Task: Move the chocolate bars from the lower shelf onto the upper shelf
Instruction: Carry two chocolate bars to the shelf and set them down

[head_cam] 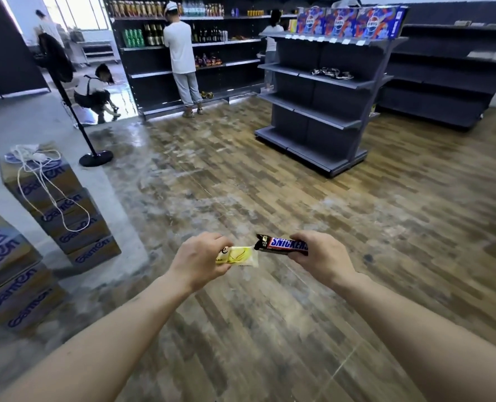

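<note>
Head view showed us, at nine o'clock, stacked cardboard boxes (52,210) with a white cord (42,181) draped over them. Moving rightward, our left hand (200,261) pinched one end of a yellow-wrapped bar (238,256) between thumb and curled fingers; its long axis ran roughly nine to three, free end pointing toward three o'clock. Just beside it, our right hand (317,253) gripped a Snickers bar (283,245), fingers curled round its right end, the long axis also near nine to three but tilted, free end aimed at about ten o'clock. The two free ends nearly met, at six o'clock in the frame, over the wooden floor (270,184). At one o'clock stood a grey shelf unit (322,111), well apart from us, with a few wrapped items (332,73) on a middle shelf and blue boxes (351,21) on top.

We judged the risks so: each bar was held by one end only, so either could slip and drop during the walk; and with several shelves alike, we might place them on the wrong level.
</note>
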Motion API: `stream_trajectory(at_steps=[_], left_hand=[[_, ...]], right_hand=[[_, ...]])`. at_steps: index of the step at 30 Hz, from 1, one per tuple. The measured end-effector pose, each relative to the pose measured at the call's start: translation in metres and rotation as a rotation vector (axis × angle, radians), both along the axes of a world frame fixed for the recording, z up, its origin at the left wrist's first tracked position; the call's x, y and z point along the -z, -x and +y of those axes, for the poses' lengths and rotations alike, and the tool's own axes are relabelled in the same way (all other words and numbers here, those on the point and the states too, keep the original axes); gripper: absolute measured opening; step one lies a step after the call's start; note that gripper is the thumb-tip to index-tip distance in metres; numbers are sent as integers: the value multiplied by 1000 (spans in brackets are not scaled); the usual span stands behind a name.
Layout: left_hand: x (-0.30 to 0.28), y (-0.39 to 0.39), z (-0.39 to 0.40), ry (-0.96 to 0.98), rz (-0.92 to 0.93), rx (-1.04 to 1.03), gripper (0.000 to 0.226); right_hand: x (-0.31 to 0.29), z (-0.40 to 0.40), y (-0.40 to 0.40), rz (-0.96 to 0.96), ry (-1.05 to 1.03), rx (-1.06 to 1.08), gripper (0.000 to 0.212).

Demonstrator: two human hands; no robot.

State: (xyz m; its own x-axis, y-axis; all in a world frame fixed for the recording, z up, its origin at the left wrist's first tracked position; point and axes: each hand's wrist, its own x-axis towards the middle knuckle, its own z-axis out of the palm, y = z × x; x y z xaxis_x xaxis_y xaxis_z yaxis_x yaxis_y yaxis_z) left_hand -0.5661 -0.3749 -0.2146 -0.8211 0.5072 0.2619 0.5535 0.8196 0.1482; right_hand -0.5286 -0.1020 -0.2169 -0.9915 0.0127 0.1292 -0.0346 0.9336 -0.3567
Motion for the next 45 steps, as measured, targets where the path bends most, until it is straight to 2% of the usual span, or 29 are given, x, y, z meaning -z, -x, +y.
stream_trajectory(at_steps=[5, 12, 14, 24, 33, 39, 45], left_hand=[[4, 89, 15, 37, 12, -32, 40], [16, 238, 42, 50, 10, 27, 38], [25, 308, 48, 45, 8, 52, 39], [2, 542, 106, 64, -10, 146, 37], [24, 741, 205, 107, 27, 164, 33], [8, 863, 279, 142, 49, 143, 33], [-8, 978, 336, 160, 52, 108, 33]], right_hand=[[-12, 12, 85, 35, 49, 21, 26], [1, 32, 215, 37, 96, 70, 26], [6, 42, 277, 45, 101, 116, 25], [-13, 83, 490, 61, 110, 241, 23], [10, 191, 690, 85, 168, 241, 21], [2, 275, 816, 57, 71, 221, 22], [-11, 336, 926, 76, 70, 222, 20]])
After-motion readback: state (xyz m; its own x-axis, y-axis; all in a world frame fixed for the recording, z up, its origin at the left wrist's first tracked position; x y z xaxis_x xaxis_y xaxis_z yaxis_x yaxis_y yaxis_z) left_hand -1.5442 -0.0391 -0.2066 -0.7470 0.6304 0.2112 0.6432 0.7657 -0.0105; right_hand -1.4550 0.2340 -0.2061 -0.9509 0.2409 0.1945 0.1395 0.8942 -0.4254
